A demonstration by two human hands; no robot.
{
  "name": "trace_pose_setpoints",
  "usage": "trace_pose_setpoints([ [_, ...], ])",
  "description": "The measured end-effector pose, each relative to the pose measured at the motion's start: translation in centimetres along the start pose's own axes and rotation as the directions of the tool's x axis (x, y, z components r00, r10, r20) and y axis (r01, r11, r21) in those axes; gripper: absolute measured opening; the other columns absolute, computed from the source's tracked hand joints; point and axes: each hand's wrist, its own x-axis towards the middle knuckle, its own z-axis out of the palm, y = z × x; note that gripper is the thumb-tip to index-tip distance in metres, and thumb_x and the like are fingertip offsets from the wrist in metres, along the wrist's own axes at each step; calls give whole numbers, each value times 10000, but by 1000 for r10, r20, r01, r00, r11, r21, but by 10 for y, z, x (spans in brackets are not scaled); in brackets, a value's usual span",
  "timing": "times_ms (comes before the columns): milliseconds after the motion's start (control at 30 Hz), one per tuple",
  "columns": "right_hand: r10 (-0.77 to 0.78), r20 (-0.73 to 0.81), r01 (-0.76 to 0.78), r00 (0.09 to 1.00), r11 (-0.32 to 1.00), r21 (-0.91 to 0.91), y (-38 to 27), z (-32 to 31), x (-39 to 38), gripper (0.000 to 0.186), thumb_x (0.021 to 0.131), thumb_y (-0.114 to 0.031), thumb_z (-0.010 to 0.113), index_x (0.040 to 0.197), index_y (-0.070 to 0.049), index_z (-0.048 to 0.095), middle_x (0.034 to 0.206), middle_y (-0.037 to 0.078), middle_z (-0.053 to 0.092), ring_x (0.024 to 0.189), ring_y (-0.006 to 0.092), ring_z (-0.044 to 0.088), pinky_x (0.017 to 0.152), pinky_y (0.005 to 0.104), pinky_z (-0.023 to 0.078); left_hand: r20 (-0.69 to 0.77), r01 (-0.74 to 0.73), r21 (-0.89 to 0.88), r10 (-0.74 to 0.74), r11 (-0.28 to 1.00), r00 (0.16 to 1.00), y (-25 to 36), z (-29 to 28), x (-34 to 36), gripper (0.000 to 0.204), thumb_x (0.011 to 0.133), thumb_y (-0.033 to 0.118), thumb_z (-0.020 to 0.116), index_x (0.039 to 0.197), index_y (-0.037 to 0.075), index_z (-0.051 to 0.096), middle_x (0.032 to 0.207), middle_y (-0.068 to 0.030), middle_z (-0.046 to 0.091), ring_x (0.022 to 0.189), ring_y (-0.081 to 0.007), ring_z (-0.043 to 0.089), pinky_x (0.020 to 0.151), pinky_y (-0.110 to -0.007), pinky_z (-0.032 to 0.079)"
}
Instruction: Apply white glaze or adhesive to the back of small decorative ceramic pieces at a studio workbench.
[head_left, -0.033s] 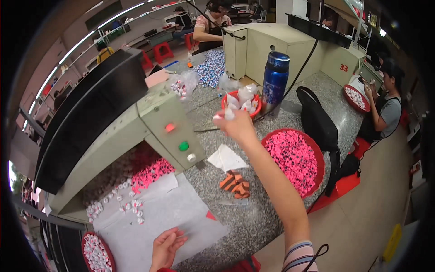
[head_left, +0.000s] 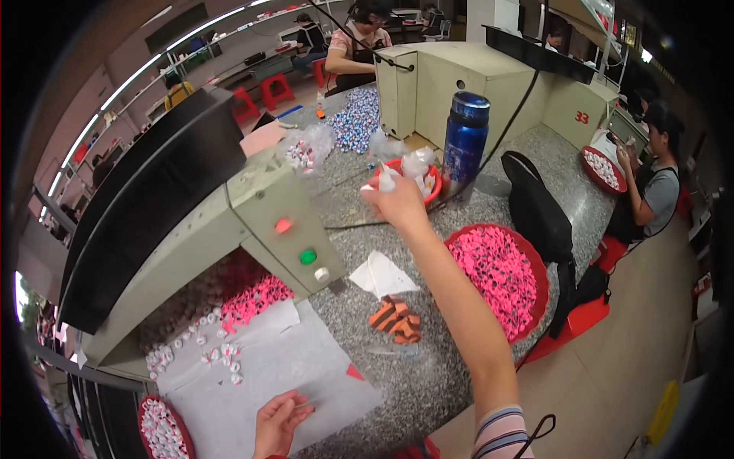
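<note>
My right hand (head_left: pixel 396 203) reaches out to the red bowl (head_left: pixel 436 183), its fingers closed round a small white squeeze bottle (head_left: pixel 388 182) with a pointed nozzle. More white bottles (head_left: pixel 417 162) stand in that bowl. My left hand (head_left: pixel 277 422) hovers over the white paper sheet (head_left: pixel 298 363) near the front edge, fingers loosely bent and slightly apart, nothing visible in them. Small white pieces with pink marks (head_left: pixel 228 353) lie on the sheet, and a heap of pink pieces (head_left: pixel 260 300) sits at the opening of the grey-green machine (head_left: pixel 267 206).
A red tray of pink-and-black pieces (head_left: pixel 497 275) is beside my right forearm. Striped orange cloth (head_left: pixel 395 319) and white tissue (head_left: pixel 380 273) lie mid-table. A blue bottle (head_left: pixel 466 138) and black bag (head_left: pixel 539 203) stand beyond. Another red tray (head_left: pixel 164 432) sits lower left. Co-workers sit farther off.
My right hand has shifted slightly, and the white bottle in it now shows its nozzle pointing up. The left hand has moved slightly down. The whole view has shifted a little.
</note>
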Motion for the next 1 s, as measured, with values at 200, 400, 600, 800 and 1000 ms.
trace_pose_setpoints([
  [200, 308, 240, -346, 921, 928, 137, 41, 96, 129, 207, 651, -143, 707, 755, 7, 608, 621, 74, 584, 463, 125, 537, 367, 254, 396, -277, -9, -47, -4, 999, 961, -11, -28, 21, 277, 784, 133, 627, 1004, -21, 562, 932, -111, 600, 849, -245, 585, 811, -388, 472],
  [400, 338, 17, -331, 941, 912, 243, 68, 162, 233, 233, 638, -156, 715, 696, 43, 608, 621, 131, 611, 444, 174, 577, 362, 276, 448, -389, -33, -79, -1, 996, 921, -12, -30, 29, 273, 784, 116, 623, 998, -40, 557, 930, -131, 597, 847, -260, 587, 806, -389, 479],
  [600, 182, 137, -169, 974, 980, -105, 16, 108, 160, 260, 699, -198, 676, 855, 2, 618, 710, 79, 610, 553, 152, 591, 446, 259, 463, -483, -122, 75, 143, 990, 864, 1, -33, 13, 230, 806, 131, 603, 964, -34, 575, 881, -114, 611, 724, -186, 607, 662, -285, 505],
  [800, 200, 28, -202, 979, 965, 166, -28, 4, 21, 372, 751, -204, 648, 1088, -68, 570, 886, -6, 582, 759, 62, 512, 629, 212, 392, -275, -213, 580, 435, 786, 857, 25, -103, 24, 152, 823, 50, 548, 958, 7, 602, 774, -38, 592, 659, -86, 552, 584, -212, 450],
  [1000, 184, 139, -170, 973, 980, -104, -41, -2, -176, 210, 779, -122, 609, 936, 14, 574, 709, 17, 528, 558, 70, 460, 490, 187, 369, -155, -132, 957, 840, 259, 520, 70, -174, 85, 212, 749, 67, 600, 961, 56, 612, 895, -129, 591, 658, -221, 599, 618, -309, 480],
])
